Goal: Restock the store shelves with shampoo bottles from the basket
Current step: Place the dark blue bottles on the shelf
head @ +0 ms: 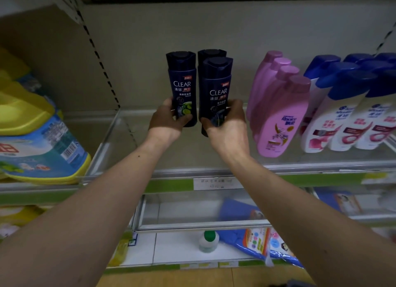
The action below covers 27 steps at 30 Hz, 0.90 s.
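While both arms reach over the shelf, each hand grips one dark bottle. The left hand clamps the left bottle; the right hand clamps the right bottle, left of the pink bottles.

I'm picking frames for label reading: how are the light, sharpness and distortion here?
Head view: dim and green-tinted; CLEAR bottles at centre sharp and readable; the price tag and lower shelf goods are blurred; wide-angle bending curves the shelf upright and edges.

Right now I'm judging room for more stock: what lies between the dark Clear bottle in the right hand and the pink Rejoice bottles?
Only bare shelf: the head view shows an open gap between that Clear bottle and the pink Rejoice bottles.
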Tool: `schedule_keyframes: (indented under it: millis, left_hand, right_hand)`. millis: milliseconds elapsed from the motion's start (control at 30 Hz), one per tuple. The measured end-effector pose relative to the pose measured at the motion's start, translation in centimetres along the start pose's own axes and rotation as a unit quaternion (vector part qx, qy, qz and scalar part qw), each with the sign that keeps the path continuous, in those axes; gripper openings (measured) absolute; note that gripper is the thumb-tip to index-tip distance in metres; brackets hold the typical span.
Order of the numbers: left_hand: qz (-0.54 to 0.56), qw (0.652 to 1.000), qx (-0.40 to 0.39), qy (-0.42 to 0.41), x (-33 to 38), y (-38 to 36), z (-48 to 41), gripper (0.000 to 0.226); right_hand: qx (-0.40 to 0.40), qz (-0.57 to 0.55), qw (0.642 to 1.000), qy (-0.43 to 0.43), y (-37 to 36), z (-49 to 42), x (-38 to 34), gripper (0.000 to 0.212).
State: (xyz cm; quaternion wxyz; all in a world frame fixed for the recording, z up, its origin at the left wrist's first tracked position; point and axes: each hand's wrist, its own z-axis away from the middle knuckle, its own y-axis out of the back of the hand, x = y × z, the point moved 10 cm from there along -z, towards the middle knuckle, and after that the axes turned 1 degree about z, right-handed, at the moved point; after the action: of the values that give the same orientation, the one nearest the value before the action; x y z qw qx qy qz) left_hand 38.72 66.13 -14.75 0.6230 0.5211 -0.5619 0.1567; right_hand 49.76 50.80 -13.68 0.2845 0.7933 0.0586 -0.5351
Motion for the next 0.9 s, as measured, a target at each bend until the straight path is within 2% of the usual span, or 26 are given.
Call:
schedule_keyframes:
  millis: [133,233,300,367,433,467,500,633,800,900]
  left_hand:
    - [0.001,1.0,-0.007,0.017,-0.5,-0.4,0.1,0.055]
    - [-0.006,0.999,-0.008,0.047,-0.7,-0.4,0.6,0.072]
    - [-0.022,0.996,0.024,0.088,-0.6,0.3,2.2,0.081]
    - [-0.018,0.994,0.085,0.073,1.0,1.7,4.9,0.059]
    - [0.029,0.991,0.132,0.015,3.5,2.4,8.4,0.02]
    - [0.062,0.989,0.135,-0.011,4.6,2.1,10.3,0.006]
    - [0.092,0.986,0.135,-0.028,5.3,1.5,12.1,0.012]
    - [0.173,0.979,0.107,-0.008,5.1,-3.2,18.4,0.034]
    - [0.195,0.978,0.031,0.068,2.5,-11.8,24.7,0.037]
    - [0.193,0.972,-0.013,0.133,0.1,-17.9,28.8,0.037]
  right_hand:
    - [-0.014,-0.015,0.999,-0.033,-0.1,0.3,0.8,0.056]
    - [-0.032,0.023,0.998,-0.041,0.5,1.6,0.7,0.068]
    - [-0.032,0.053,0.998,-0.023,1.4,3.0,0.1,0.063]
    - [-0.008,0.03,0.999,0.036,2.7,4.7,-1.4,0.039]
    - [-0.003,-0.073,0.995,0.063,3.9,6.1,-1.9,0.016]
    - [-0.016,-0.112,0.992,0.053,4.3,6.6,-1.5,0.021]
    - [-0.032,-0.136,0.989,0.042,4.6,7.1,-0.9,0.03]
    - [-0.078,-0.189,0.979,0.009,6.5,9.9,2.6,0.047]
    - [-0.168,-0.204,0.959,-0.102,10.5,14.5,10.9,0.044]
    - [-0.182,-0.175,0.952,-0.172,14.0,17.4,18.1,0.043]
